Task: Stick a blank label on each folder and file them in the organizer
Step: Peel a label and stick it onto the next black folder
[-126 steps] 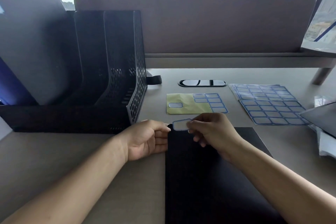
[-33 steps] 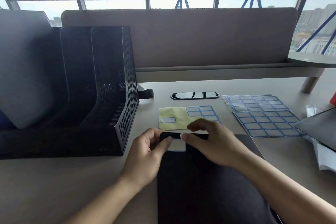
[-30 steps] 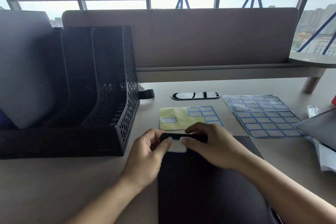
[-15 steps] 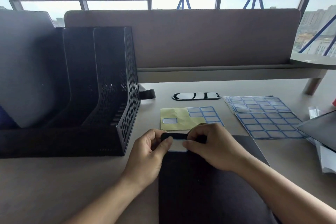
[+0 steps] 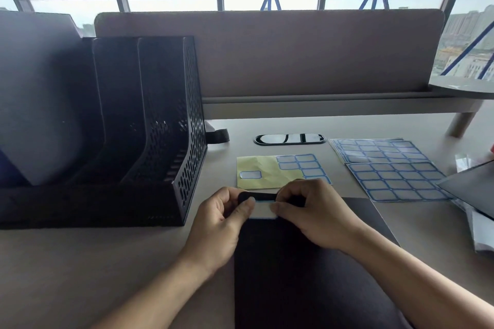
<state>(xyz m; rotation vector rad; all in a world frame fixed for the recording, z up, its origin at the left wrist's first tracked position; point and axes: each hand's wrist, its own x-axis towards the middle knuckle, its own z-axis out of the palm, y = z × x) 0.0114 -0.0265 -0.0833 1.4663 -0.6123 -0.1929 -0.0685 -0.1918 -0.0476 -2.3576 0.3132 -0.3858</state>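
Note:
A black folder [image 5: 294, 275] lies flat on the desk in front of me. A white label with a blue border [image 5: 263, 210] sits at its top left corner. My left hand [image 5: 222, 219] pinches that corner, thumb on the label's left end. My right hand [image 5: 312, 214] grips the folder's top edge, thumb pressing the label's right end. The black mesh organizer [image 5: 160, 141] stands at the left with a grey folder [image 5: 34, 93] in its far-left slot. A yellow backing sheet with a few labels [image 5: 270, 171] lies just beyond my hands.
Full label sheets [image 5: 390, 165] lie at the right. Another dark folder [image 5: 473, 187] pokes in from the right edge over some papers. A black oval cable port [image 5: 290, 139] sits mid-desk before the padded divider [image 5: 267, 53].
The label, held above the folder corner 4 seconds ago, now lies on the folder. Over the last second both thumbs have pressed along it with little movement.

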